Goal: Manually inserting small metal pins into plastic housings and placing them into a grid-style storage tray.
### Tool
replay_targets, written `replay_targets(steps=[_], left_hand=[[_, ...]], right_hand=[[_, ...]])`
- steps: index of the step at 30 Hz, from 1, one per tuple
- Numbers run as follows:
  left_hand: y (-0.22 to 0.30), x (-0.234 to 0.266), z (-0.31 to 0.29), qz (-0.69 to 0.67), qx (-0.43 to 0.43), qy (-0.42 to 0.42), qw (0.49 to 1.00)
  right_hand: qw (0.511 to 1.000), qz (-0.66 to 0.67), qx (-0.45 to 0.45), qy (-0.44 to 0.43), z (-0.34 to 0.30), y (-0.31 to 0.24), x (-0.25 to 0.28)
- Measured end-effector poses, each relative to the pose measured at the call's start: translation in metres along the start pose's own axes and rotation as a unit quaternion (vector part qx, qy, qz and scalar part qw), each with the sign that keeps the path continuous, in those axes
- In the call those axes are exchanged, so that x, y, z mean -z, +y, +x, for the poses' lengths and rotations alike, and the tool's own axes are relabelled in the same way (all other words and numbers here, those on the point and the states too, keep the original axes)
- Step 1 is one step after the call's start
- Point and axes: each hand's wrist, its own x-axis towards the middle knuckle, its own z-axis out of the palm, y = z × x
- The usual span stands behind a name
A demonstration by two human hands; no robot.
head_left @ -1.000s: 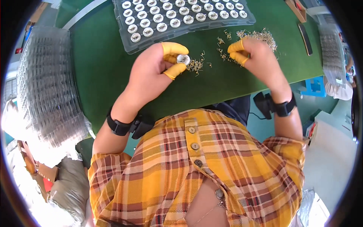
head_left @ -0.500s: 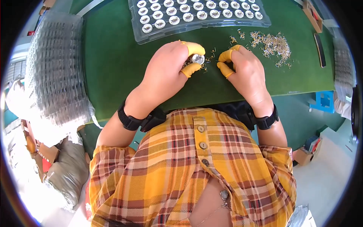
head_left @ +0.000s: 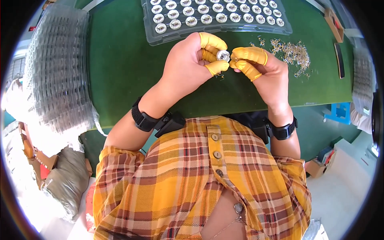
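Our plastic tray (head_left: 168,37) holds white discs (head_left: 191,21); inside the table edge (head_left: 312,102), our left hand (head_left: 184,60) pinches another disc (head_left: 223,56); our right hand (head_left: 269,74) bunches, its hold unclear.

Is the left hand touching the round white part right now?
Touching: the head view plainly shows the left hand pinching the round white part between its yellow finger covers.

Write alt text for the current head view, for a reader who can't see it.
The left hand, wearing yellow finger covers, holds a small round white part; the right hand, similarly covered, is pinched close beside it. On the green tabletop, a clear tray of similar parts lies beyond, with a pile of tiny wiry pieces to the right.
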Motion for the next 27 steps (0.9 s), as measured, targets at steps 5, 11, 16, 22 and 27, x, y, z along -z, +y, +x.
replay_targets(steps=[5,11,16,22,27], left_hand=[[-0.003,0.0,0.0,0.013,-0.003,-0.008,1.0],[0.0,0.005,-0.004,0.037,0.01,-0.028,0.999],[-0.005,-0.004,-0.001,0.019,-0.005,0.008,1.0],[0.003,0.0,-0.004,0.062,0.028,-0.031,0.997],[0.004,-0.005,-0.003,0.09,0.032,-0.026,0.995]], right_hand=[[0.998,-0.055,0.009,0.022,0.001,0.001,-0.004],[0.996,-0.067,0.023,0.046,0.001,-0.002,-0.012],[0.997,-0.031,-0.008,0.073,-0.003,0.004,-0.008],[0.975,-0.186,0.079,0.092,-0.003,0.001,-0.01],[0.925,-0.327,0.169,0.096,-0.002,-0.003,-0.008]])
